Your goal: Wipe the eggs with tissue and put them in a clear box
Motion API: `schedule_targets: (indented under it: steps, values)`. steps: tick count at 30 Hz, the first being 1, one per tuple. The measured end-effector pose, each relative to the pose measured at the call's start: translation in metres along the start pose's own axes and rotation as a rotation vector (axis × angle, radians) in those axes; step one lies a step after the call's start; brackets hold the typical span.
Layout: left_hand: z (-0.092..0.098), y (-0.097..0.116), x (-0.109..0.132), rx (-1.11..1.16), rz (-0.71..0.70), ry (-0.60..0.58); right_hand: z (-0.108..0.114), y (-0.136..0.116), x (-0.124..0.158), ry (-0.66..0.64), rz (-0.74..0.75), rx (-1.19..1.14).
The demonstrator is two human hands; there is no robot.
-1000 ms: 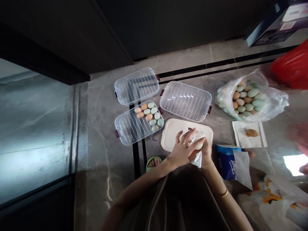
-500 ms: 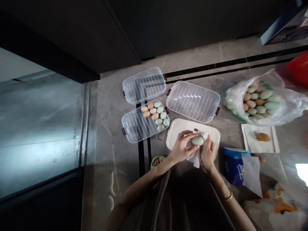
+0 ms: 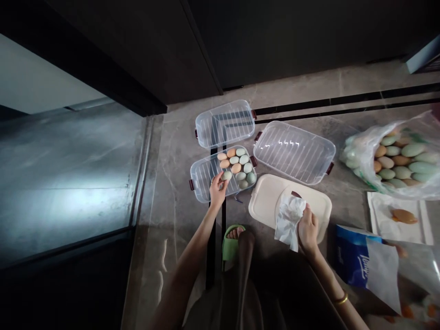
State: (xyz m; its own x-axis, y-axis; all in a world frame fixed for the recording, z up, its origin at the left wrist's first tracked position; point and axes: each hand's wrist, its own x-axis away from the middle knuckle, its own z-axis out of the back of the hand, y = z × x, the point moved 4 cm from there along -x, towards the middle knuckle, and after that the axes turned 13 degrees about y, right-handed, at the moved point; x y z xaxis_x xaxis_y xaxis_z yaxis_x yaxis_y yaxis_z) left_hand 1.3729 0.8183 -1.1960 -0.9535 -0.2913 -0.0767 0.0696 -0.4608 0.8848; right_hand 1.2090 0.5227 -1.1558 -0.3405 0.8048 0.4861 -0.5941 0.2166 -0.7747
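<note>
Over the clear plastic container (image 3: 201, 176) that holds several brown and pale green eggs, my left hand (image 3: 217, 190) pinches a pale green egg (image 3: 226, 176) between thumb and fingers. The egg is at the left side of the rows; whether it touches the container's bottom I cannot tell. My right hand (image 3: 308, 227) is closed on a crumpled white tissue (image 3: 289, 219), held above a cream-coloured lid (image 3: 266, 197) on the floor. Part of the lid is hidden behind the tissue.
Two more clear containers (image 3: 225, 123) (image 3: 292, 151) lie behind. To the right are a plastic bag (image 3: 369, 151) full of eggs, a broken-looking brown egg (image 3: 404, 216) on a white tissue sheet (image 3: 380, 224), and a blue tissue pack (image 3: 352, 256). A green slipper (image 3: 229, 250) is near my left arm.
My left hand has carried the green egg leftward from the tissue to the egg container. My right hand keeps the tissue. The view has shifted left.
</note>
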Motion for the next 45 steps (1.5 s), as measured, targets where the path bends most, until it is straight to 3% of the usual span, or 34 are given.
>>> schedule_targets:
  steps: [4,9,18,26,31,35,42,45]
  values:
    - [-0.001,-0.026,-0.025,-0.075,-0.032,0.027,-0.001,-0.005,0.003,-0.014,-0.016,-0.032]
    - [-0.014,-0.037,-0.026,-0.071,-0.032,0.060,0.001,-0.009,0.006,-0.009,-0.013,0.034]
    - [-0.024,-0.041,-0.020,-0.081,-0.065,0.114,0.006,-0.020,0.007,0.038,0.000,0.127]
    - [-0.020,-0.040,-0.026,-0.154,-0.125,0.073,0.006,-0.002,0.000,-0.001,-0.033,0.059]
    - [-0.013,-0.026,-0.029,-0.216,-0.194,0.045,0.009,-0.005,0.001,0.010,-0.042,0.041]
    - [-0.015,-0.003,-0.024,-0.332,-0.398,0.046,0.010,-0.007,0.002,0.015,-0.041,0.049]
    - [-0.036,0.026,-0.012,-0.406,-0.616,-0.037,0.011,0.003,-0.001,0.002,-0.080,0.007]
    - [-0.052,0.060,-0.011,-0.348,-0.726,-0.100,0.018,0.003,-0.007,0.025,-0.112,-0.064]
